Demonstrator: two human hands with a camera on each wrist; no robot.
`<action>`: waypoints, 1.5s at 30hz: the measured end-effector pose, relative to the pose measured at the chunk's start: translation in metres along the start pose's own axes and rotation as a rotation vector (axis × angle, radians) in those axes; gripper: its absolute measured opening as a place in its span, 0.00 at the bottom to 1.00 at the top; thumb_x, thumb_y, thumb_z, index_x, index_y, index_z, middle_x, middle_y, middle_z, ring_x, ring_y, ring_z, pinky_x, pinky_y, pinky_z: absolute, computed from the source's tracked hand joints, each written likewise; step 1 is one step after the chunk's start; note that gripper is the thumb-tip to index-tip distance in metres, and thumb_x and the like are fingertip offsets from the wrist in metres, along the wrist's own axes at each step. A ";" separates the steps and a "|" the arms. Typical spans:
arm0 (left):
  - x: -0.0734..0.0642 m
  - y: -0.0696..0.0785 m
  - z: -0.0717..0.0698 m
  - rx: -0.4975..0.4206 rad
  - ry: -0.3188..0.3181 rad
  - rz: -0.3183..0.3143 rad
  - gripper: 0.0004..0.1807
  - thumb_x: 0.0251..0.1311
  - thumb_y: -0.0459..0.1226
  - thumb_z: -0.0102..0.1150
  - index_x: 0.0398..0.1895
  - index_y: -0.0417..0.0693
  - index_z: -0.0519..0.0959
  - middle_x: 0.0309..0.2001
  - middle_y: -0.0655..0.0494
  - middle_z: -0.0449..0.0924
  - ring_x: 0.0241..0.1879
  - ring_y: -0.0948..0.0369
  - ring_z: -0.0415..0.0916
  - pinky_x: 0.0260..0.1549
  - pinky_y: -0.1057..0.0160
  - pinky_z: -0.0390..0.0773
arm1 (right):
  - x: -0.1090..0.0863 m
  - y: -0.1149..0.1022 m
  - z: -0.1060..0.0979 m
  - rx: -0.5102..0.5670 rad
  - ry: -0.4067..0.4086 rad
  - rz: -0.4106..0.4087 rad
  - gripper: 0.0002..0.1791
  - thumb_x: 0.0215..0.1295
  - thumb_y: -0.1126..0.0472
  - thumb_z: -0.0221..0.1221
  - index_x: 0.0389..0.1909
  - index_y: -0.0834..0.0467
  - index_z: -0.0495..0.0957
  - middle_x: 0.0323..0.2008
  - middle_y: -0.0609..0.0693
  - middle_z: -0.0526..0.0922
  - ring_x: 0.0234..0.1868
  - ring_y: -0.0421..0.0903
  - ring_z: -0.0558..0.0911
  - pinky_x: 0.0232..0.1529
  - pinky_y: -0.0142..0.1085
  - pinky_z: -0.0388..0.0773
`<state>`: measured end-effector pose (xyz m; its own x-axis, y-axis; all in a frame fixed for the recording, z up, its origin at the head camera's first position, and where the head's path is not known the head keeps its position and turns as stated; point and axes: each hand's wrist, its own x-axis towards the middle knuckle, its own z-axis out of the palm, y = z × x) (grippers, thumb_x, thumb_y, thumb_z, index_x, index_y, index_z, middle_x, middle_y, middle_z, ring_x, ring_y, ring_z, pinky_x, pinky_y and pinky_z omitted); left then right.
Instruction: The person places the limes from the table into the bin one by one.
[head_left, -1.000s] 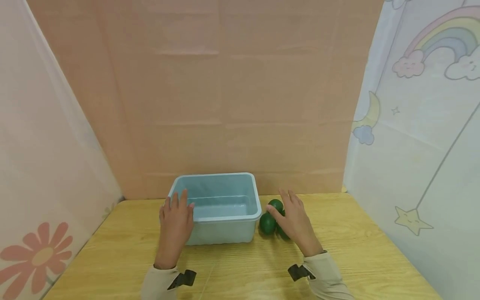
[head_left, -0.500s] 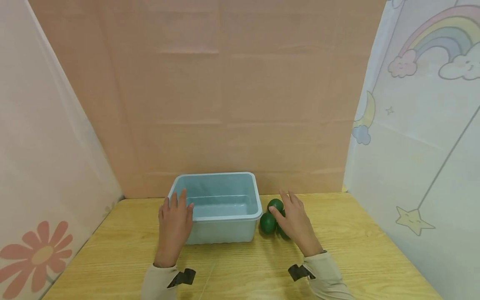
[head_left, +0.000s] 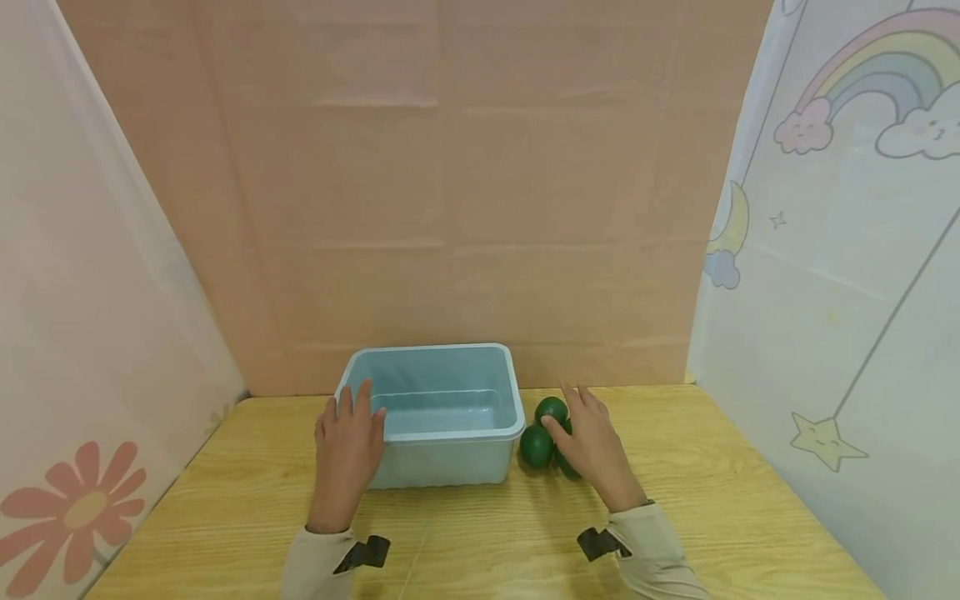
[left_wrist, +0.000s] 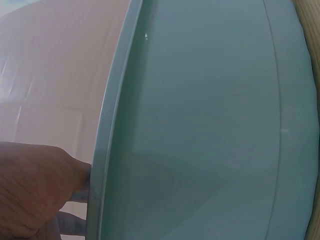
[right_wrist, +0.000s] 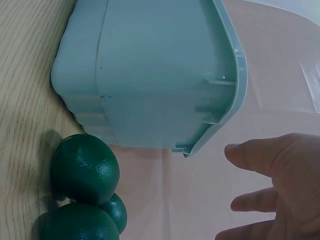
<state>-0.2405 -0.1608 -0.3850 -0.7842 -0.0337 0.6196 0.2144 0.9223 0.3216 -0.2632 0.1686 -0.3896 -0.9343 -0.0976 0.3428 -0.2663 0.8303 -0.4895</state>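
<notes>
A light blue plastic bin (head_left: pixel 442 464) stands on the table with nothing visible inside. Over its left front corner is my left hand (head_left: pixel 347 454), fingers loosely extended; in the left wrist view the hand (left_wrist: pixel 35 187) is at the bin's rim (left_wrist: pixel 107 120), and whether it touches cannot be told. Three glossy, dark green round fruits cluster right of the bin: a front one (head_left: pixel 536 447), a back one (head_left: pixel 551 409) and one partly hidden (head_left: pixel 566 467). My right hand (head_left: pixel 594 446) hovers above them, fingers spread and holding nothing; the right wrist view shows a gap between hand (right_wrist: pixel 300 180) and fruits (right_wrist: pixel 85 169).
The wood-grain table (head_left: pixel 480 550) extends in front of the bin and to both sides. A tan cloth backdrop (head_left: pixel 465 208) rises behind it. Printed cloths hang left (head_left: pixel 90 275) and right (head_left: pixel 840 292).
My left hand has shifted very slightly left. The right hand stays almost still above the fruits, and the bin and fruits have not moved noticeably.
</notes>
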 end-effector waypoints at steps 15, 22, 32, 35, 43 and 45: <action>-0.001 -0.009 0.000 -0.004 -0.033 -0.043 0.25 0.69 0.32 0.57 0.67 0.33 0.68 0.61 0.23 0.68 0.61 0.26 0.63 0.55 0.27 0.63 | -0.001 -0.001 0.003 -0.024 -0.001 0.009 0.38 0.71 0.53 0.61 0.73 0.70 0.59 0.70 0.75 0.60 0.69 0.74 0.61 0.59 0.68 0.67; -0.001 -0.011 -0.002 -0.012 -0.033 -0.042 0.26 0.69 0.33 0.58 0.67 0.33 0.67 0.62 0.22 0.67 0.61 0.25 0.63 0.53 0.26 0.64 | 0.000 0.000 0.005 -0.020 0.003 0.007 0.39 0.70 0.54 0.61 0.73 0.70 0.59 0.70 0.75 0.61 0.69 0.74 0.62 0.59 0.68 0.67; -0.001 -0.014 -0.003 -0.008 -0.044 -0.048 0.27 0.68 0.33 0.58 0.68 0.31 0.67 0.61 0.22 0.67 0.61 0.25 0.63 0.52 0.25 0.66 | 0.000 0.000 0.006 -0.029 0.000 0.007 0.39 0.69 0.54 0.62 0.73 0.70 0.59 0.69 0.76 0.62 0.67 0.75 0.64 0.59 0.67 0.67; -0.001 -0.015 -0.003 -0.011 -0.050 -0.054 0.27 0.69 0.34 0.58 0.68 0.31 0.67 0.61 0.22 0.67 0.61 0.26 0.64 0.52 0.25 0.66 | 0.000 -0.001 0.006 -0.031 -0.002 0.010 0.39 0.69 0.55 0.62 0.73 0.70 0.60 0.68 0.76 0.62 0.67 0.75 0.64 0.59 0.67 0.67; -0.002 -0.017 -0.005 -0.026 -0.053 -0.066 0.27 0.69 0.36 0.57 0.66 0.28 0.68 0.59 0.21 0.68 0.57 0.26 0.66 0.48 0.26 0.68 | 0.000 0.000 0.009 -0.041 -0.007 0.018 0.39 0.69 0.54 0.62 0.73 0.70 0.59 0.68 0.76 0.62 0.68 0.74 0.64 0.59 0.67 0.67; -0.002 -0.018 -0.005 -0.031 -0.074 -0.077 0.28 0.70 0.37 0.57 0.67 0.28 0.67 0.60 0.21 0.67 0.58 0.26 0.65 0.49 0.26 0.67 | 0.000 0.000 0.009 -0.042 -0.008 0.018 0.39 0.69 0.54 0.62 0.73 0.71 0.59 0.68 0.76 0.62 0.67 0.74 0.64 0.59 0.67 0.67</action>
<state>-0.2401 -0.1796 -0.3881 -0.8395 -0.0748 0.5383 0.1688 0.9056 0.3891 -0.2656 0.1635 -0.3972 -0.9407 -0.0867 0.3280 -0.2395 0.8544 -0.4611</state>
